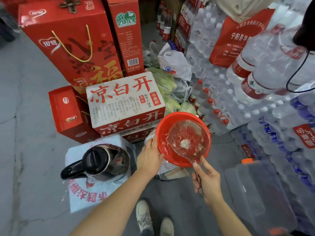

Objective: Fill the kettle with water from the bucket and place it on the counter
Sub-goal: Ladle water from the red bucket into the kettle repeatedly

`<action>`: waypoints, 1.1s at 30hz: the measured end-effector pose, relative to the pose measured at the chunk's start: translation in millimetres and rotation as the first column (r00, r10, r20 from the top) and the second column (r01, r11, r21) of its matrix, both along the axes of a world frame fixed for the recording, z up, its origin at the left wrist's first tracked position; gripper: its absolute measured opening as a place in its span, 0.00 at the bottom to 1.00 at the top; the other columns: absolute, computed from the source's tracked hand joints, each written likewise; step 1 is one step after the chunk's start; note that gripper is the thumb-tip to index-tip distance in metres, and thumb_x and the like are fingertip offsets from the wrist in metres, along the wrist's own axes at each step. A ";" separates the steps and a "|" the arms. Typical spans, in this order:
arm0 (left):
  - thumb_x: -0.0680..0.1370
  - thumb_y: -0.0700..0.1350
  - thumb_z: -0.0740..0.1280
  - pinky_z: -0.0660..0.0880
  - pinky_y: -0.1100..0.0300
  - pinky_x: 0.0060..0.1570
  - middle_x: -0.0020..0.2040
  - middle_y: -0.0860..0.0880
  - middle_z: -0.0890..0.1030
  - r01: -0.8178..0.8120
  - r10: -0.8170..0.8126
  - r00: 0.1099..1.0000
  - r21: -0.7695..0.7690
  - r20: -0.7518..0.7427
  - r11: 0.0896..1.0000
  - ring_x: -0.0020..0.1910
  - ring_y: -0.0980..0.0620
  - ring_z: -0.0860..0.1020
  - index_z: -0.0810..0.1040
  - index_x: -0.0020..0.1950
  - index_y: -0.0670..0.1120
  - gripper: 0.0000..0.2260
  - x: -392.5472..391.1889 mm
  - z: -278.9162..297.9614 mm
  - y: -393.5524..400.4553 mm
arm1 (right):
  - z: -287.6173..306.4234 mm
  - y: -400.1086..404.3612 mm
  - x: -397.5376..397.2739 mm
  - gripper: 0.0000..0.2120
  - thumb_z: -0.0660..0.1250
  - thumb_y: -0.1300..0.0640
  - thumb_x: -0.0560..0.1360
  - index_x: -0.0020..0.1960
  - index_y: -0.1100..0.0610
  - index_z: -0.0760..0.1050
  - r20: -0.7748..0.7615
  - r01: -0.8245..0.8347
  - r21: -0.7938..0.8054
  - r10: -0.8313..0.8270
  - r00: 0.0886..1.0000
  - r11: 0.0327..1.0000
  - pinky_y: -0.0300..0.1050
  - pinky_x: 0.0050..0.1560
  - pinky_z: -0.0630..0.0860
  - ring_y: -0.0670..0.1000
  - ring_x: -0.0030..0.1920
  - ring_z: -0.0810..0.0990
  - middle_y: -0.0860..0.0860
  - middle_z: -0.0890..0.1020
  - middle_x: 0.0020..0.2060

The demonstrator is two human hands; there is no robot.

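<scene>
Right hand (207, 180) grips ladle (186, 138), left hand (150, 156) clasps red basin (159, 128); kettle (102, 161) sits left of both hands.

The white-and-red carton (125, 101) reads 凉白开, with 今麦郎 and 熟水 in small red tags. The tall red box (125, 34) shows 全球优果 and "250ml × 12". The gift box (71, 43) bears 福.
</scene>
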State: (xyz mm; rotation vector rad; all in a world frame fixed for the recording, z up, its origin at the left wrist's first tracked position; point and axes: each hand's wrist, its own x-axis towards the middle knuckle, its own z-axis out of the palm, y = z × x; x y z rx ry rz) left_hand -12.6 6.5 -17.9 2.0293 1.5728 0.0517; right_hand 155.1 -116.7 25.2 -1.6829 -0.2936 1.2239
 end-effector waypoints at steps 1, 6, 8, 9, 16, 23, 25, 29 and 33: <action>0.76 0.51 0.68 0.78 0.48 0.51 0.69 0.47 0.68 0.014 -0.014 1.000 0.031 -0.006 0.999 0.59 0.44 0.75 0.51 0.78 0.51 0.36 -2.7 2.6 -3.3 | 2.1 -3.1 1.0 0.25 0.68 0.60 0.78 0.70 0.42 0.68 0.002 -0.001 0.007 0.001 1.000 1.000 0.40 0.17 0.65 0.49 0.19 0.64 0.54 0.72 0.25; 0.75 0.48 0.69 0.72 0.50 0.61 0.72 0.46 0.69 0.123 -0.102 0.990 0.235 -0.101 0.964 0.63 0.43 0.73 0.61 0.76 0.46 0.32 -35.0 18.4 -22.0 | 19.0 -15.2 7.0 0.26 0.72 0.55 0.73 0.68 0.40 0.71 -0.025 -0.002 0.059 0.003 1.000 0.998 0.39 0.18 0.64 0.49 0.18 0.63 0.55 0.72 0.25; 0.72 0.47 0.71 0.73 0.49 0.59 0.68 0.45 0.75 0.131 -0.100 0.989 0.343 -0.107 0.930 0.61 0.43 0.75 0.68 0.72 0.45 0.29 -57.2 24.7 -30.4 | 28.9 -18.2 8.4 0.30 0.74 0.50 0.67 0.68 0.40 0.71 -0.040 0.001 0.079 0.002 0.999 0.997 0.39 0.18 0.64 0.49 0.18 0.63 0.55 0.72 0.25; 0.72 0.46 0.72 0.74 0.48 0.59 0.66 0.45 0.76 0.129 -0.094 0.990 0.387 -0.107 0.913 0.61 0.43 0.76 0.71 0.71 0.45 0.27 -69.6 27.4 -33.9 | 33.2 -19.6 9.3 0.31 0.74 0.50 0.66 0.67 0.40 0.72 -0.047 0.000 0.091 0.004 0.999 0.996 0.40 0.18 0.64 0.49 0.18 0.63 0.55 0.72 0.25; 0.73 0.49 0.70 0.66 0.49 0.68 0.66 0.45 0.77 0.283 -0.135 0.934 0.456 -0.330 0.844 0.65 0.44 0.74 0.73 0.69 0.43 0.25 -165.5 47.9 -33.8 | 57.5 -30.4 6.7 0.27 0.67 0.62 0.78 0.74 0.47 0.66 -0.019 -0.078 0.108 0.080 0.997 0.991 0.37 0.17 0.63 0.48 0.17 0.63 0.52 0.72 0.23; 0.75 0.43 0.67 0.58 0.51 0.72 0.77 0.49 0.62 0.607 -0.428 0.696 0.155 -0.576 0.780 0.76 0.46 0.58 0.60 0.77 0.47 0.32 -232.6 66.7 -6.4 | 82.6 -36.0 -31.2 0.30 0.69 0.57 0.73 0.73 0.45 0.67 0.022 -0.141 0.145 0.139 0.990 0.979 0.37 0.16 0.63 0.47 0.16 0.62 0.51 0.72 0.21; 0.77 0.39 0.63 0.58 0.51 0.72 0.79 0.50 0.54 0.643 -0.483 0.649 0.083 -0.588 0.762 0.78 0.44 0.51 0.51 0.79 0.47 0.34 -239.6 69.4 1.1 | 83.6 -38.5 -43.6 0.24 0.67 0.61 0.77 0.69 0.42 0.69 0.026 -0.162 0.146 0.159 0.987 0.976 0.36 0.16 0.63 0.47 0.16 0.62 0.51 0.72 0.22; 0.74 0.30 0.63 0.79 0.51 0.52 0.79 0.49 0.54 0.608 -0.488 0.708 0.091 -0.510 0.788 0.76 0.41 0.55 0.53 0.78 0.47 0.37 -254.5 59.3 14.6 | 80.8 -45.6 -76.4 0.29 0.71 0.56 0.71 0.72 0.46 0.71 -0.021 -0.160 0.159 0.165 0.986 0.974 0.38 0.18 0.65 0.49 0.17 0.63 0.55 0.72 0.24; 0.71 0.36 0.71 0.82 0.51 0.40 0.74 0.49 0.63 0.548 -0.454 0.817 0.230 -0.356 0.805 0.72 0.42 0.64 0.61 0.72 0.47 0.33 -262.3 46.9 21.0 | 81.0 -49.1 -108.5 0.35 0.78 0.46 0.60 0.67 0.42 0.75 -0.066 -0.149 0.157 0.161 0.985 0.976 0.38 0.20 0.64 0.49 0.17 0.64 0.56 0.73 0.25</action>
